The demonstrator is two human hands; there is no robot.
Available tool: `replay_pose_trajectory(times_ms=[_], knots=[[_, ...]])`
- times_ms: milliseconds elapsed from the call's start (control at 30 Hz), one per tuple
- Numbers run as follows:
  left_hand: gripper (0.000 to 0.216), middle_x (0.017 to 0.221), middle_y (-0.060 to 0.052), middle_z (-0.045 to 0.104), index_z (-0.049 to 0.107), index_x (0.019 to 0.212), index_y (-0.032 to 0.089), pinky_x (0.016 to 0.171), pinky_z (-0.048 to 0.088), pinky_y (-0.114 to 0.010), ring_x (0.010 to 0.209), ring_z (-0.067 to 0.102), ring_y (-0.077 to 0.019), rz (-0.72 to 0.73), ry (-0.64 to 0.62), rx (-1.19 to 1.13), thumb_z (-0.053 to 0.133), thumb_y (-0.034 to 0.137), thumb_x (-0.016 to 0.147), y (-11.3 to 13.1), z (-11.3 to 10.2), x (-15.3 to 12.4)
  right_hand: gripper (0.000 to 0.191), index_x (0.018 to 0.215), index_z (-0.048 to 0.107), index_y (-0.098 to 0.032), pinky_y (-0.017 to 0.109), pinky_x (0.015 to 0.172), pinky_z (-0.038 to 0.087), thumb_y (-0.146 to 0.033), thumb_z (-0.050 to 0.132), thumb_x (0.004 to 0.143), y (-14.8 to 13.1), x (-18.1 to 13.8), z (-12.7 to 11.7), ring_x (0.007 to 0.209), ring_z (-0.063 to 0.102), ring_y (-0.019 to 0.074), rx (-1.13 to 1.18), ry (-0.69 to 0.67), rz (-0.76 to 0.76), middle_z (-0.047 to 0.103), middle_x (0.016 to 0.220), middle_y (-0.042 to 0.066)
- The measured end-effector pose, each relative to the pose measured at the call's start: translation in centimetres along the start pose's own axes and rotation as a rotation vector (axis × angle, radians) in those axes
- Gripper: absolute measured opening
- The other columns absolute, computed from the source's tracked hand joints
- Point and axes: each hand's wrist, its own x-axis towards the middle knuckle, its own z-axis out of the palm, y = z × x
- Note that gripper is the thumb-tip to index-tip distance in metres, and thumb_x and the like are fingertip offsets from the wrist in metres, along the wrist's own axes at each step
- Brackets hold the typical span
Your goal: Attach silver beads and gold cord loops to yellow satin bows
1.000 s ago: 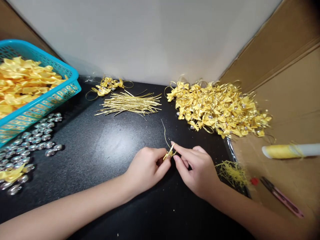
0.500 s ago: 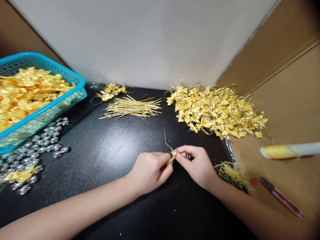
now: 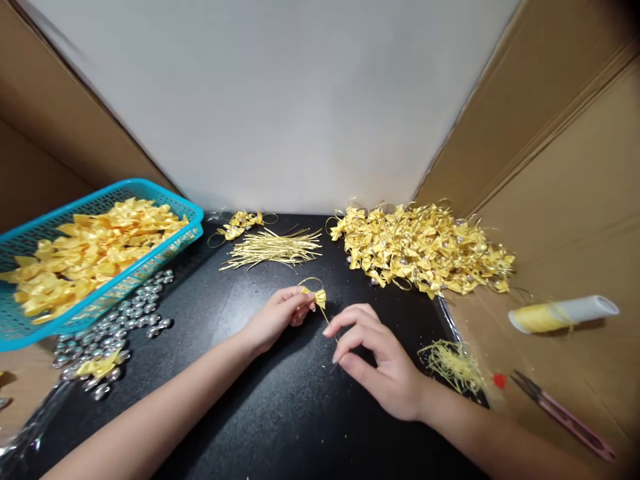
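Observation:
My left hand pinches a small yellow ribbon bow with a gold wire loop on top, held just above the black table. A thin gold wire tail runs down from the bow toward my right hand. That hand hovers close to the right of the bow with its fingers curled and apart, its fingertips at the wire tail. A bundle of cut gold wires lies beyond the hands. A big heap of finished bows lies at the back right.
A blue basket of yellow ribbon bows stands at the left, with clear beads scattered beside it. A few bows lie at the back. Wire scraps, a thread spool and snips lie at the right on cardboard.
The left hand has lifted the bow away and forward. The right hand has let go and drawn back, fingers loosened. The camera has tilted upward, showing more wall.

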Motion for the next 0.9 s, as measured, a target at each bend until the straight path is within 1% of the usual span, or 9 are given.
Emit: replay_pose_trajectory(times_ms=[67, 167, 200, 267, 367, 467, 600, 733, 900], knots=[[0.032, 0.059, 0.004, 0.042, 0.055, 0.069, 0.013, 0.052, 0.032, -0.020, 0.054, 0.037, -0.0076, 0.081, 0.015, 0.015, 0.061, 0.043, 0.080, -0.3, 0.0, -0.2, 0.014, 0.086, 0.061, -0.022, 0.039, 0.092, 0.047, -0.026, 0.051, 0.095, -0.1, -0.1, 0.2, 0.100, 0.060, 0.0173, 0.044, 0.014, -0.039, 0.068, 0.094, 0.004], [0.029, 0.086, -0.004, 0.054, 0.058, 0.070, 0.013, 0.065, 0.041, -0.023, 0.069, 0.046, -0.0101, 0.224, 0.044, 0.028, 0.063, 0.040, 0.080, -0.8, 0.2, -0.7, 0.015, 0.084, 0.061, -0.021, 0.036, 0.086, 0.050, -0.026, 0.051, 0.094, 0.0, -0.5, 0.8, 0.091, 0.064, 0.0171, 0.124, 0.043, -0.030, 0.068, 0.077, 0.002], [0.027, 0.090, -0.005, 0.054, 0.060, 0.073, 0.013, 0.067, 0.041, -0.023, 0.071, 0.046, -0.0106, 0.253, 0.049, 0.020, 0.064, 0.038, 0.080, -1.0, 0.3, -0.8, 0.015, 0.083, 0.061, -0.021, 0.033, 0.081, 0.051, -0.026, 0.052, 0.094, 0.1, -0.7, 1.1, 0.084, 0.065, 0.0162, 0.145, 0.048, 0.001, 0.066, 0.072, 0.002], [0.022, 0.086, -0.003, 0.053, 0.062, 0.079, 0.013, 0.067, 0.040, -0.023, 0.070, 0.045, -0.0107, 0.282, 0.041, -0.023, 0.064, 0.035, 0.081, -1.3, 0.5, -1.0, 0.016, 0.081, 0.061, -0.019, 0.028, 0.069, 0.050, -0.029, 0.054, 0.093, 0.5, -1.0, 1.8, 0.069, 0.062, 0.0130, 0.189, 0.053, 0.106, 0.063, 0.067, 0.000], [0.022, 0.079, 0.000, 0.048, 0.060, 0.072, 0.013, 0.066, 0.036, -0.022, 0.068, 0.041, -0.0093, 0.268, -0.007, -0.194, 0.068, 0.032, 0.080, -1.7, 0.8, -1.1, 0.021, 0.081, 0.060, -0.018, 0.024, 0.061, 0.048, -0.036, 0.057, 0.091, 1.8, -1.4, 3.0, 0.058, 0.056, 0.0099, 0.298, 0.034, 0.290, 0.059, 0.062, -0.002], [0.028, 0.072, 0.001, 0.046, 0.057, 0.065, 0.013, 0.063, 0.034, -0.021, 0.064, 0.038, -0.0081, 0.197, -0.083, -0.313, 0.072, 0.034, 0.076, -2.0, 1.0, -1.2, 0.027, 0.080, 0.059, -0.017, 0.023, 0.060, 0.047, -0.043, 0.059, 0.088, 3.2, -1.5, 3.8, 0.057, 0.055, 0.0098, 0.358, 0.023, 0.387, 0.057, 0.059, -0.003], [0.035, 0.063, 0.002, 0.043, 0.052, 0.062, 0.014, 0.060, 0.033, -0.022, 0.060, 0.037, -0.0082, 0.134, -0.173, -0.351, 0.075, 0.038, 0.072, -2.0, 0.9, -1.3, 0.021, 0.076, 0.060, -0.016, 0.023, 0.063, 0.045, -0.033, 0.059, 0.088, 4.1, -1.3, 3.6, 0.059, 0.055, 0.0097, 0.228, -0.046, 0.393, 0.059, 0.060, -0.002], [0.039, 0.064, 0.001, 0.043, 0.052, 0.059, 0.013, 0.060, 0.034, -0.022, 0.060, 0.039, -0.0086, 0.087, -0.267, -0.391, 0.076, 0.041, 0.071, -2.0, 0.8, -1.4, 0.017, 0.072, 0.061, -0.016, 0.023, 0.065, 0.044, -0.022, 0.057, 0.087, 4.2, -0.9, 2.9, 0.061, 0.056, 0.0095, 0.091, -0.096, 0.377, 0.062, 0.062, -0.002], [0.036, 0.079, -0.001, 0.046, 0.056, 0.060, 0.011, 0.059, 0.036, -0.021, 0.064, 0.040, -0.0073, 0.068, -0.335, -0.527, 0.077, 0.037, 0.071, -1.9, 0.6, -1.5, 0.013, 0.075, 0.062, -0.016, 0.020, 0.061, 0.044, -0.022, 0.059, 0.086, 4.9, -0.7, 2.3, 0.059, 0.056, 0.0088, 0.231, -0.191, 0.389, 0.062, 0.063, -0.002]])
